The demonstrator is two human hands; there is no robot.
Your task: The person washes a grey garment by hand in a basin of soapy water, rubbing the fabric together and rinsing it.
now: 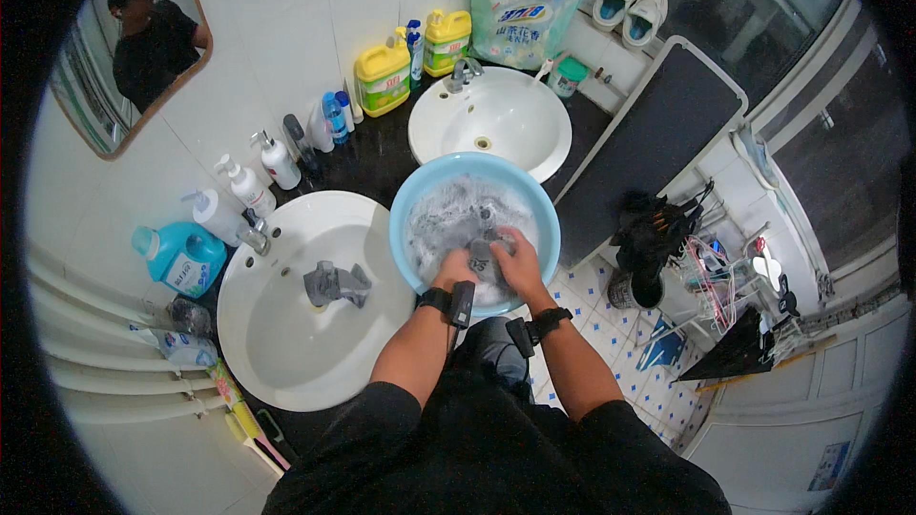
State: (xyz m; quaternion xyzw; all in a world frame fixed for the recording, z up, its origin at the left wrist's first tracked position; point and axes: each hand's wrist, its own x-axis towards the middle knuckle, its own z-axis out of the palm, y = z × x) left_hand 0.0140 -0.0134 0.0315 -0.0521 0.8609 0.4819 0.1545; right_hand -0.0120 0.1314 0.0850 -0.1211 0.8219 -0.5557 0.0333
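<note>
The blue basin (401, 229) holds white suds (434, 219), and in its near half both hands are at work on a grey cloth (482, 255), which lies wet among the foam. The left hand (456, 270) is drawn nearly closed, its fingers curled onto the cloth's left side; the right hand (515, 262) is bent around the other side, thumb and fingers gripping it, with some fingertips lost in the suds. Both wrists, at the basin's near rim, wear black straps (551, 322). Left of the basin, a second cloth (337, 283), also grey, lies in the left sink (286, 353); past that sink stands a blue jug (186, 257) with a white label in dark print. Beyond the basin is the far sink (549, 124), and behind it a mint bag (525, 5) bears large white lettering on a dark patch. Farther off to the basin's left, two yellow jugs (384, 78) carry green labels with pale and red print. The pump bottles (279, 160), left of the basin, have lettering too small to read.
</note>
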